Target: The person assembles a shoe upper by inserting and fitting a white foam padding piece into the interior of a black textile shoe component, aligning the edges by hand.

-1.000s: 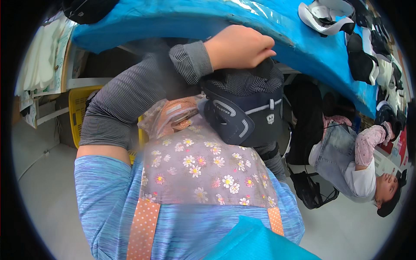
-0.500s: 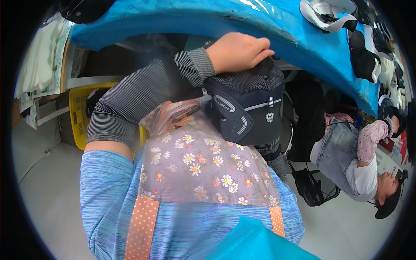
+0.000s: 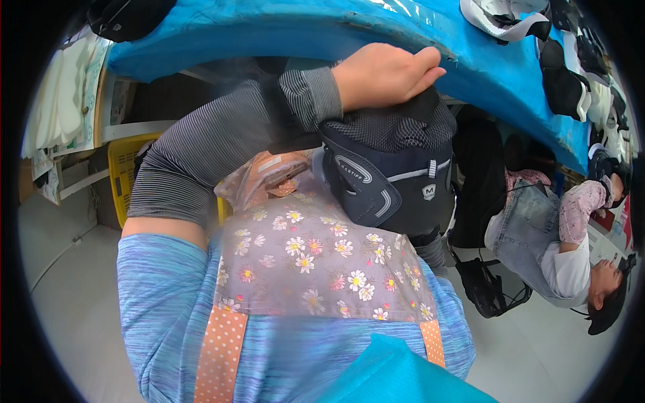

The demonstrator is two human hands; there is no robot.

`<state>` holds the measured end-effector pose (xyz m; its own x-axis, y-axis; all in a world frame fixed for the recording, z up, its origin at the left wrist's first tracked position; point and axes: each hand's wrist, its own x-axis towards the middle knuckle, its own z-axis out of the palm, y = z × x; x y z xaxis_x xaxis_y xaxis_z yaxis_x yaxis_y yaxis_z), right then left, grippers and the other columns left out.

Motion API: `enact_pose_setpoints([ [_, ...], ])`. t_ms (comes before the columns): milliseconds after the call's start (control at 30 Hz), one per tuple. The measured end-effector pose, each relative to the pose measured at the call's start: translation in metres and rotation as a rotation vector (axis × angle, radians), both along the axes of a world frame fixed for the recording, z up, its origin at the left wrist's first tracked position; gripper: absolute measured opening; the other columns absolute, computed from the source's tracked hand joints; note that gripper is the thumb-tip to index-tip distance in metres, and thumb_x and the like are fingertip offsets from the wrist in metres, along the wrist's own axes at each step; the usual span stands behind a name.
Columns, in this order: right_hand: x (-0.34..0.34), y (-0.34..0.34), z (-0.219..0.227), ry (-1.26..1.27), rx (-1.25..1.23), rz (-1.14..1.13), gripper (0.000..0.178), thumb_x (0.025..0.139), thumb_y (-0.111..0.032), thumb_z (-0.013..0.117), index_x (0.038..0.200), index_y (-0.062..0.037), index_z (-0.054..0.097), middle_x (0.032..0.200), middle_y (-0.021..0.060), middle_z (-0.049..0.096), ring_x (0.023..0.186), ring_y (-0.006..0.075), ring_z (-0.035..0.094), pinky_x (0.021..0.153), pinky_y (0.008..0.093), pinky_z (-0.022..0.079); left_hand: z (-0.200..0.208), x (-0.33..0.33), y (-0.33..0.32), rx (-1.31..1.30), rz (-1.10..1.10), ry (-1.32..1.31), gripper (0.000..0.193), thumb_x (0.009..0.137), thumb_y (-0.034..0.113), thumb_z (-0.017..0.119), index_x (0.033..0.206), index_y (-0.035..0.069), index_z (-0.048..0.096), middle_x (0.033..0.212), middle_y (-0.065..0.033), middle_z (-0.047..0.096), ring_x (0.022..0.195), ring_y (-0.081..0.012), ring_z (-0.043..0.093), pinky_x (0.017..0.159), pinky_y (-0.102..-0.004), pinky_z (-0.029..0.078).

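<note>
A dark padded fabric piece (image 3: 410,195) stands upright in front of my apron. It has black mesh along its top, grey trim, a small badge and a stitched side flap; I cannot tell if it is a bag or a boot upper. My left hand (image 3: 386,75) is closed over its top edge, with the black fabric pinched beneath the curled fingers. What the fingertips do is partly hidden behind the hand. My right forearm, in a striped sleeve (image 3: 433,254), passes behind the piece's lower right side, and the right hand itself is hidden by it.
A blue-covered table (image 3: 282,37) runs across ahead, with a black item (image 3: 131,19) at far left and several black-and-white padded pieces (image 3: 563,77) at right. A yellow basket (image 3: 121,178) is below at left. A co-worker (image 3: 537,242) sits at right beside a black bag (image 3: 485,285).
My left hand has moved slightly right and up, still closed on the top edge. The dark piece has shifted a little to the right with it.
</note>
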<state>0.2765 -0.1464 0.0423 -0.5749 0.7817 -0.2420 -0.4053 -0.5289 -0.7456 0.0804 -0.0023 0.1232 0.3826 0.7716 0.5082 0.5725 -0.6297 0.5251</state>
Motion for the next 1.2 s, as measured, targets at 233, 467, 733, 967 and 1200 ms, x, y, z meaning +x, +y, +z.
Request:
enact_pose_setpoints([
  [233, 0.003, -0.001, -0.003, -0.001, -0.015, 0.002, 0.073, 0.093, -0.032, 0.051, 0.154, -0.0041, 0.022, 0.154, 0.0148, 0.033, 0.141, 0.03, 0.036, 0.116, 0.0471, 0.029, -0.037, -0.002, -0.024, -0.179, 0.063, 0.049, 0.023, 0.103, 0.027, 0.047, 0.095, 0.006, 0.048, 0.061, -0.0176, 0.057, 0.059, -0.0399, 0.059, 0.052, -0.047, 0.047],
  [467, 0.006, -0.001, -0.002, -0.012, -0.023, 0.007, 0.072, 0.094, -0.032, 0.051, 0.154, -0.0042, 0.022, 0.154, 0.0144, 0.033, 0.141, 0.0293, 0.036, 0.117, 0.0465, 0.029, -0.048, -0.006, -0.031, -0.244, 0.117, 0.051, 0.023, 0.102, 0.028, 0.049, 0.097, 0.006, 0.051, 0.067, -0.0191, 0.062, 0.065, -0.0398, 0.063, 0.057, -0.0479, 0.05],
  [733, 0.004, -0.003, -0.002, -0.03, -0.032, 0.021, 0.071, 0.094, -0.031, 0.05, 0.154, -0.0044, 0.022, 0.154, 0.0139, 0.033, 0.141, 0.0286, 0.036, 0.117, 0.0459, 0.029, -0.043, -0.003, -0.036, -0.227, 0.14, -0.004, 0.022, 0.101, 0.028, 0.05, 0.096, 0.007, 0.053, 0.067, -0.0187, 0.062, 0.065, -0.04, 0.063, 0.057, -0.0484, 0.05],
  [967, 0.003, 0.0, -0.003, -0.024, -0.035, 0.042, 0.07, 0.095, -0.031, 0.05, 0.154, -0.0045, 0.022, 0.154, 0.0135, 0.033, 0.141, 0.0279, 0.036, 0.117, 0.0453, 0.029, -0.042, -0.016, -0.035, -0.257, 0.148, 0.029, 0.019, 0.098, 0.027, 0.055, 0.093, 0.009, 0.057, 0.078, -0.0145, 0.065, 0.072, -0.0355, 0.064, 0.061, -0.0443, 0.051],
  [1200, 0.009, 0.0, 0.001, -0.025, -0.05, -0.007, 0.069, 0.096, -0.031, 0.05, 0.154, -0.0046, 0.022, 0.153, 0.0131, 0.034, 0.141, 0.0273, 0.036, 0.117, 0.0448, 0.029, 0.037, -0.058, -0.033, 0.182, -0.137, -0.122, 0.03, 0.074, 0.008, 0.08, 0.103, 0.008, 0.068, 0.101, -0.0081, 0.067, 0.089, -0.0279, 0.064, 0.075, -0.035, 0.053],
])
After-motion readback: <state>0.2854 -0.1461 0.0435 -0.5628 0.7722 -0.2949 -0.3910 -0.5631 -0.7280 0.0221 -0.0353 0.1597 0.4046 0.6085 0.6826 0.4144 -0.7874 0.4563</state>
